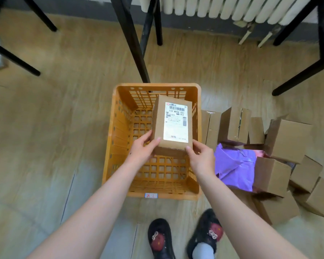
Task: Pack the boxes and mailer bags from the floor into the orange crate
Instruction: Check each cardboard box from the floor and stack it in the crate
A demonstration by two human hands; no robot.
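Both hands are holding the labelled box [173,124] over the open orange crate [120,143] — the left hand [141,148] is gripping its near left corner, thumb on the top face and fingers curled round the side, and the right hand [202,157] is pinching the near right corner in much the same way. The box is hanging tilted above the crate's inside, far end dipping toward the back wall and white shipping label [175,121] facing up; whether that far end is touching the crate I cannot tell. Sitting so easily in two corner grips, it is looking light and stiff (plain card, edges square), so corners or long sides should be serving well — the glossy label is likely the slippery part. On the floor [64,118] to the person's right, more boxes [286,139] are lying heaped around a purple mailer bag [234,165], which is looking soft and floppy and probably wanting a grip on a bunched fold.
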